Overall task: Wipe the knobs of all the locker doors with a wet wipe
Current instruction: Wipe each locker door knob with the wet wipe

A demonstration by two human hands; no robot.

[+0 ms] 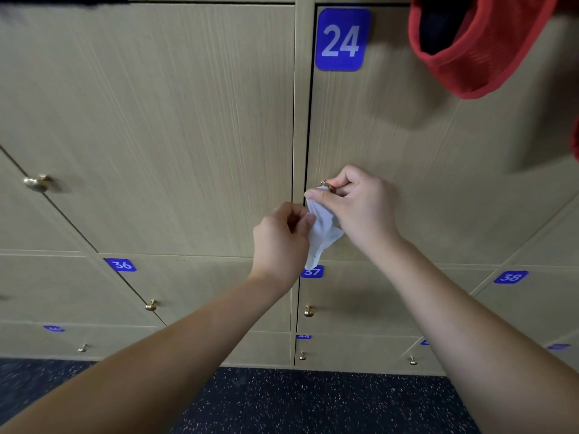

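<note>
White wet wipe (322,228) crumpled at centre frame, upper end pressed to the brass knob (327,186) of door 24 (407,170) (knob mostly covered), lower end hanging loose, further brass knobs seen lower left.

Beige wood-grain locker doors (156,120), blue number labels (342,39), brass knobs (37,183), white wipe (322,230), red mesh bag (476,48), dark speckled floor (313,402).

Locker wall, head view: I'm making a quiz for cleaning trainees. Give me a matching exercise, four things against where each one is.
Things:
1. wet wipe
2. red mesh bag
3. label 36
4. label 38

Places:
A. upper right, in front of door 24
B. lower row, left
C. held by both hands at door 24's knob
D. lower row, right

Pairs: 1-C, 2-A, 3-B, 4-D
</note>
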